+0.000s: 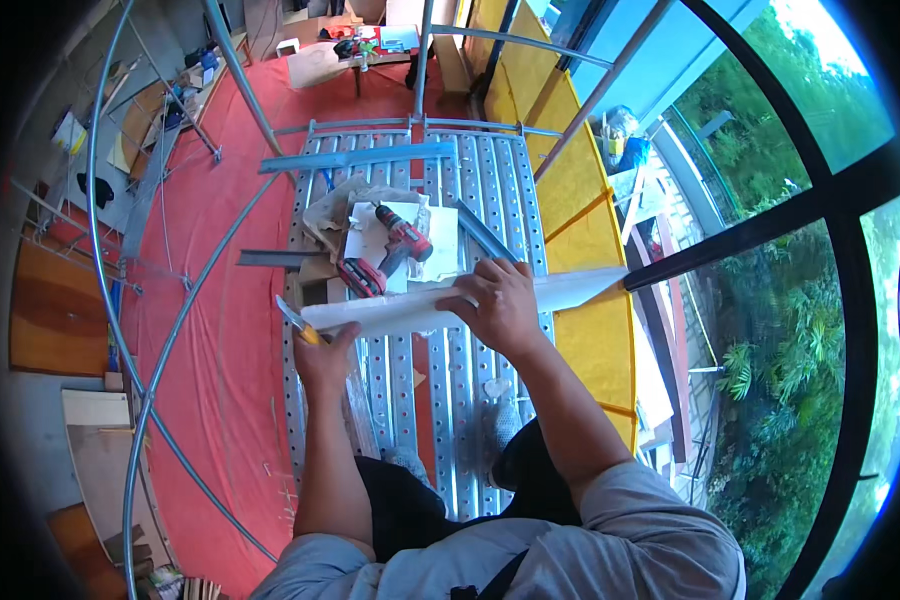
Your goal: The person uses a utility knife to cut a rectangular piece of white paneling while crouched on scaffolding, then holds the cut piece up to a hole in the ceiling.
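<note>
A long white board strip (570, 290) lies crosswise in front of me. My left hand (320, 355) is closed around a yellow-handled knife (310, 332), blade up, at the strip's left end, with my thumb against the strip. My right hand (500, 305) grips the middle of the strip, fingers curled over its top edge. Just beyond, a red-and-black cordless drill (408, 238) rests on white board pieces (440, 240), beside a crumpled translucent sack (335, 205).
Perforated scaffold deck (470, 410) under my feet, carrying metal channels (485, 230). Scaffold tubes (250, 80) surround it. Red sheeting (210, 400) covers the floor at left, yellow panels (590, 355) line the right beside a black-framed window (830, 200). A cluttered bench (360, 55) stands at the back.
</note>
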{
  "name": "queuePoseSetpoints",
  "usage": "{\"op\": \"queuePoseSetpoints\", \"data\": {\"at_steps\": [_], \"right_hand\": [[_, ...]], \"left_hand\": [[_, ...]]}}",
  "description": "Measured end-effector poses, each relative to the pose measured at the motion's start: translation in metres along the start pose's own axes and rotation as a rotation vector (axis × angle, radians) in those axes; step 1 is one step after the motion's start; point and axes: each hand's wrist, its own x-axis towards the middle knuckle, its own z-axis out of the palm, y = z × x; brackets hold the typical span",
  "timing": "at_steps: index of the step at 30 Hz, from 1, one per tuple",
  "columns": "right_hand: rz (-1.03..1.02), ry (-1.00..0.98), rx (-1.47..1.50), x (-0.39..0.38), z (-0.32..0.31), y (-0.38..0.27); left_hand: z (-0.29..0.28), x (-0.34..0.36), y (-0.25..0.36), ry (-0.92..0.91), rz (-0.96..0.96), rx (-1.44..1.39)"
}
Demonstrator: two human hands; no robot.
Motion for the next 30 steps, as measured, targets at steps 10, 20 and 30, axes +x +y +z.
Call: {"op": "queuePoseSetpoints", "data": {"at_steps": [10,20,30], "right_hand": [[-0.051,-0.010,-0.067,0.071,-0.114,-0.022],[-0.206,0.200,-0.144,0.221,-0.377,-0.128],[-0.480,0.589,-0.236,0.336,-0.635,-0.242]], "left_hand": [[0.015,-0.001,0.102,0.058,0.002,-0.297],[-0.066,0.021,0.407,0.029,0.131,-0.583],[-0.154,0.037,0.707,0.087,0.609,-0.864]]}}
